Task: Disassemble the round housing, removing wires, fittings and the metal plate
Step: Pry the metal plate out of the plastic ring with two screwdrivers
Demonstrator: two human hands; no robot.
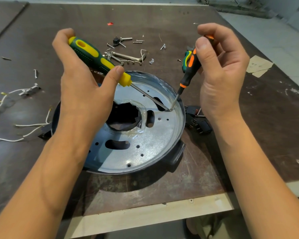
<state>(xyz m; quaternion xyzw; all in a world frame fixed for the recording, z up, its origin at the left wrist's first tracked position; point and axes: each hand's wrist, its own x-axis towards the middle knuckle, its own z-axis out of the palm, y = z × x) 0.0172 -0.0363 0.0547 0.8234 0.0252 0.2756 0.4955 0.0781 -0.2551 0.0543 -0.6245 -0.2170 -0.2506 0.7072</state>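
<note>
- round housing (pixel 176 157): centre of frame, flat on the table (pixel 162 187), open side up, dark rim w/ a lug at lower right.
- metal plate (pixel 154 140): still seated inside the housing, fills it rim to rim. Slots + small holes look empty. Big cut-out in the middle w/ clear film or glue round its edge (can't tell which).
- left hand (pixel 83 80): wrapped round the handle of the green-yellow driver (pixel 93 57), thumb near the yellow collar. Shaft slants down-right across the plate.
- right hand (pixel 219 75): pinches the top of the orange-black driver (pixel 190 71), which stands steeper. Hands well apart, one tool each.
- Both tips meet at one spot near the plate's right edge, just inside the rim. Screw or pry point? Too small to tell.
- Done, prob.: white wires (pixel 31 125) lie at left of frame w/ a metal clip (pixel 28 90) above them. One end runs up to the housing's left edge; attached or not, can't tell.
- Also out: black fittings (pixel 198 125) just right of the housing; loose screws (pixel 138 41) at upper centre, near the hex keys (pixel 128 56).
- Left to do, my read: free the plate & lift it out, the last big item. No gap seen btw plate and rim, so nothing says it's loose yet.
- Est.: late stage, approx final step. Under the plate is hidden, so anything below it is unknown.
- Third tool, green-yellow grip (pixel 186 57), lies idle behind the orange-black driver.
</note>
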